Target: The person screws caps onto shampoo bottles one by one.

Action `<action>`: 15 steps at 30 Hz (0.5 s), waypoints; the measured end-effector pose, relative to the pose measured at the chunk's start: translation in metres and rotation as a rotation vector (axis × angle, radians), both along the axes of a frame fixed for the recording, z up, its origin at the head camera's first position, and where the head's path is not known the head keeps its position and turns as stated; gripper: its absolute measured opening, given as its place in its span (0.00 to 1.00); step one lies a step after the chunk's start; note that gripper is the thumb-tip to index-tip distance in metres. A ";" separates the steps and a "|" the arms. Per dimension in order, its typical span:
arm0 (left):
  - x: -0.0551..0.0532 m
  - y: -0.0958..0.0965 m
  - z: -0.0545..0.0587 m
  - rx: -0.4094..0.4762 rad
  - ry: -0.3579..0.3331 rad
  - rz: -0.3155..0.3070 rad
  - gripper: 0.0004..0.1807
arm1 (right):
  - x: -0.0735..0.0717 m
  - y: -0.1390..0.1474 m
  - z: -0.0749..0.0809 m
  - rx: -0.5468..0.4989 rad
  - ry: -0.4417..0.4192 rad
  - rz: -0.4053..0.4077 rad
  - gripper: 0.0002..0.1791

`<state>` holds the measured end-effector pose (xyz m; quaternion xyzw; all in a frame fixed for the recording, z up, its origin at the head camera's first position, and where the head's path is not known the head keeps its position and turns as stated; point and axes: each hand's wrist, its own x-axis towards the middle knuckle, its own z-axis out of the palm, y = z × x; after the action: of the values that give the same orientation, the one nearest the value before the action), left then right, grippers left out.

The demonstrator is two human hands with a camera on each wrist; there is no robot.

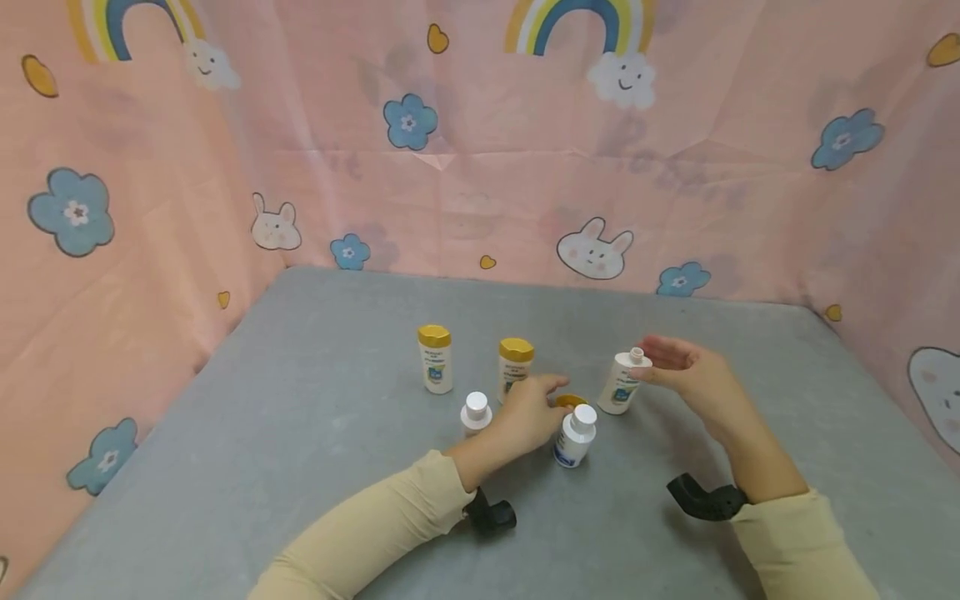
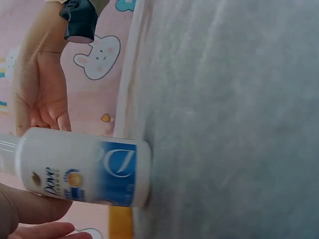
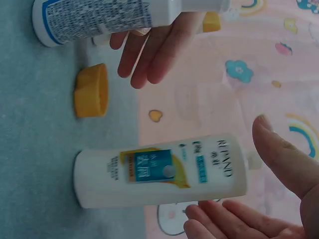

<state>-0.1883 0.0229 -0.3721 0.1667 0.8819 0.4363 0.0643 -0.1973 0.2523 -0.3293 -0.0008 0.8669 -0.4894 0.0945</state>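
Observation:
An uncapped white shampoo bottle [image 1: 618, 385] with a REPAND-like label stands upright, its bare neck showing. My right hand [image 1: 693, 383] is beside its top; in the right wrist view the thumb [image 3: 281, 154] and fingers are spread apart around it without gripping. A loose yellow cap [image 3: 91, 92] rests on the table. Near that cap, my left hand [image 1: 527, 414] reaches over with loosely extended fingers [image 3: 157, 55] and nothing held. A white-capped Dove bottle [image 2: 82, 167] stands in front of the left hand, partly hiding it in the left wrist view.
Two yellow-capped bottles, one at the left [image 1: 436, 360] and one behind my left hand [image 1: 515, 362], stand upright. Another white-capped bottle [image 1: 476, 413] is partly hidden by my left forearm. The grey table [image 1: 315, 375] meets a pink patterned curtain [image 1: 465, 192] at its back and sides.

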 end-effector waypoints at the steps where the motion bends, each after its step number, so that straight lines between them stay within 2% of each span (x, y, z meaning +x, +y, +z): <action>1: 0.000 0.001 -0.001 0.002 -0.006 0.003 0.23 | -0.002 0.001 -0.002 0.003 -0.012 0.011 0.49; 8: -0.007 0.003 -0.014 0.057 -0.090 0.047 0.22 | -0.009 0.002 -0.016 0.014 -0.085 0.029 0.49; 11: -0.009 0.005 -0.019 0.084 -0.118 0.058 0.22 | -0.010 0.001 -0.020 0.012 -0.083 0.036 0.47; 15: -0.011 0.008 -0.020 0.120 -0.117 0.074 0.21 | -0.010 0.000 -0.024 -0.011 -0.063 0.052 0.44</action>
<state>-0.1994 0.0304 -0.3918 0.1116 0.8546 0.4992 0.0896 -0.2075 0.2524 -0.3531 -0.0085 0.8605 -0.4913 0.1345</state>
